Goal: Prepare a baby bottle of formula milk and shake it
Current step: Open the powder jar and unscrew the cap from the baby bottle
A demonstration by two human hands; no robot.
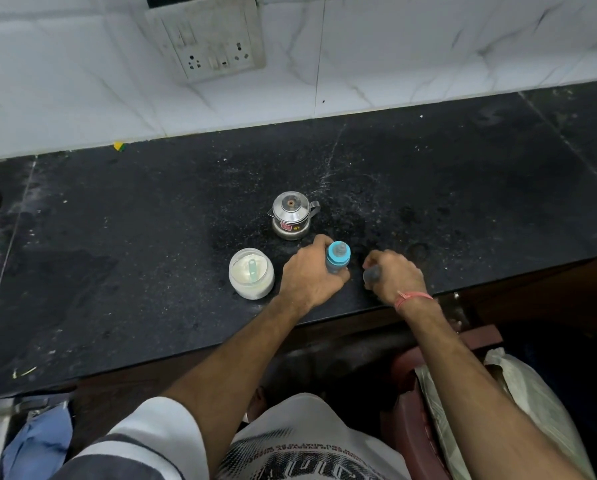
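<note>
- Left hand (309, 271): fingers wrapped round the baby bottle (338, 258), which stands upright on the black surface (151, 258) near the front edge, blue collar and teat on.
- Right hand (396, 273): fingers curled round a small clear cap (371, 274), just right of the bottle, low over the surface.
- Open jar (251, 273) of white powder with a green scoop (253, 270) inside, just left of the left hand.
- Small steel pot (293, 215), lid on, behind the bottle.
</note>
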